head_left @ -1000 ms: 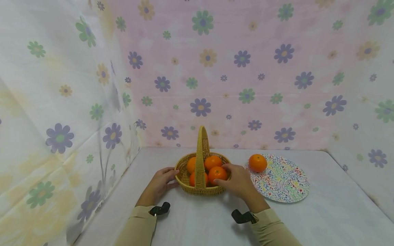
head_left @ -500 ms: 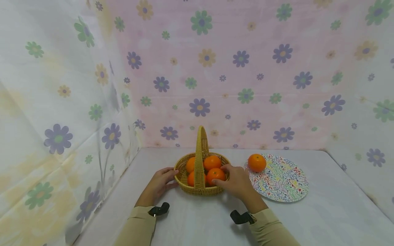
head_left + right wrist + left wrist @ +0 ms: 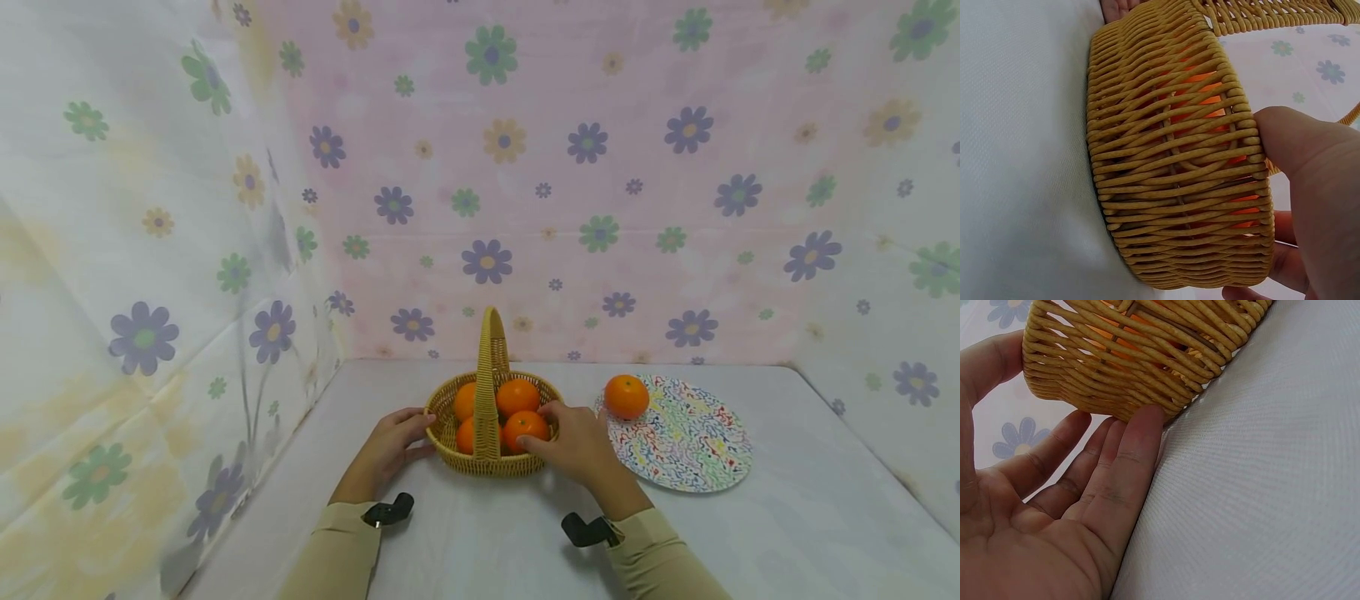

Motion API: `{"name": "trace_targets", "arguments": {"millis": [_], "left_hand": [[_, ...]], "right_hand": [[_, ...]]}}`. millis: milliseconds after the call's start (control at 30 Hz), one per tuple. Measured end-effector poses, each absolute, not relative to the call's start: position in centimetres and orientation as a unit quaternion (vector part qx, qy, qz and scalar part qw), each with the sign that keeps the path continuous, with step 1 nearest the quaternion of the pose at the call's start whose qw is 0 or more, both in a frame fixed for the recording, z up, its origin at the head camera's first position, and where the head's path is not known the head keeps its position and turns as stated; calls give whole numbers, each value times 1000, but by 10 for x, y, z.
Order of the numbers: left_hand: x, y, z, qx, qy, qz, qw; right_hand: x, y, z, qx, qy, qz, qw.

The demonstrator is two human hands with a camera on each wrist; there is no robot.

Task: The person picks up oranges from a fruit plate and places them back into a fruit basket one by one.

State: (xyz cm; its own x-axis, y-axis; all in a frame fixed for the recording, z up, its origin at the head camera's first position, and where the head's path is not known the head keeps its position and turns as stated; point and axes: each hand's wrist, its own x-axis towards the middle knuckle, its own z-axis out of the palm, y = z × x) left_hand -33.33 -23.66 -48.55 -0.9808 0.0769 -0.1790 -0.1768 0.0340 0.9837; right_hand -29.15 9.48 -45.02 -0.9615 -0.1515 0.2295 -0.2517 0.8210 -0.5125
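A yellow wicker basket (image 3: 457, 461) with a tall arched handle (image 3: 486, 375) stands upright on the table and holds several oranges (image 3: 518, 397). My left hand (image 3: 384, 454) is at its left side. In the left wrist view, that hand's mostly straight fingers (image 3: 1124, 469) touch the woven wall, while the thumb reaches the rim. Over the right rim, my right hand (image 3: 577, 442) curls its thumb and index finger around the front right orange (image 3: 523, 429) in the basket. In the right wrist view, the thumb (image 3: 1282, 134) lies at the rim and the wickerwork mostly hides the oranges.
A round plate (image 3: 697, 442) with multicoloured squiggles lies right of the basket. One orange (image 3: 627, 397) sits near its left edge. A white cloth covers the table (image 3: 480, 542), and flowered fabric (image 3: 555, 167) hangs behind and at both sides.
The front right orange sits very slightly lower in the basket than a second ago, with my right hand on it. The left hand, basket and plate keep their places.
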Motion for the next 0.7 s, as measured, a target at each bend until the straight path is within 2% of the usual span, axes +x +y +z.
{"name": "trace_targets", "arguments": {"millis": [200, 433, 700], "left_hand": [[-333, -236, -484, -39, 711, 696, 90], [-334, -236, -486, -45, 707, 700, 92], [-334, -236, -487, -49, 706, 700, 89]], "right_hand": [[-291, 95, -450, 111, -950, 280, 84], [-291, 97, -448, 110, -937, 327, 49], [-294, 101, -444, 123, -933, 336, 46]]}}
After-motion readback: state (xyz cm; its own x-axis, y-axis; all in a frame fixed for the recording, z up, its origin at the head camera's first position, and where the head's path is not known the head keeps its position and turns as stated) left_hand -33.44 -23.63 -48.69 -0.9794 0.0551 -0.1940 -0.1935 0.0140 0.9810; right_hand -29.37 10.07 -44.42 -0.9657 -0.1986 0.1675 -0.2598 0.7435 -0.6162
